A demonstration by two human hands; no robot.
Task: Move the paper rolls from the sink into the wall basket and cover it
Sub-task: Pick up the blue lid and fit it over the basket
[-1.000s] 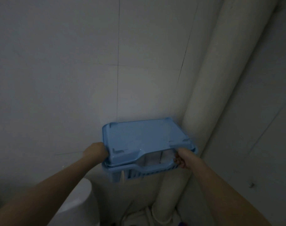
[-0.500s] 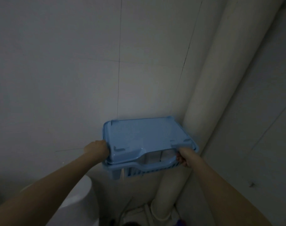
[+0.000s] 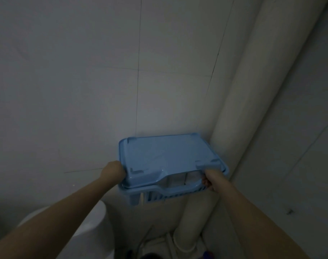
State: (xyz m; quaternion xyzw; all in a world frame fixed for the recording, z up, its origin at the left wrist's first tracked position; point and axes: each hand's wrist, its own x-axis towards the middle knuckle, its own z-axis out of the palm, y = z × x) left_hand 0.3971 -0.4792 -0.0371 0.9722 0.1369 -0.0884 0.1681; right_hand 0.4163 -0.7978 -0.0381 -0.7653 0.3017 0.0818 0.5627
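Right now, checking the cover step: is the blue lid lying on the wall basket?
Yes, the blue lid lies flat over the wall basket, both hands at its front corners.

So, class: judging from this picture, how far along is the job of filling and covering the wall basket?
Done: white rolls show inside the blue basket. In hand: the lid lies on top, left hand and right hand at its front corners. Left: confirm it sits flush, then let go. The sink is out of view.

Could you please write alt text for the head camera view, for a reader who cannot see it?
Two bare hands hold a blue lid on a blue wall basket, the left hand at its left edge, the right hand at its front right corner. White paper rolls show through the front gap; a pale pipe rises alongside.
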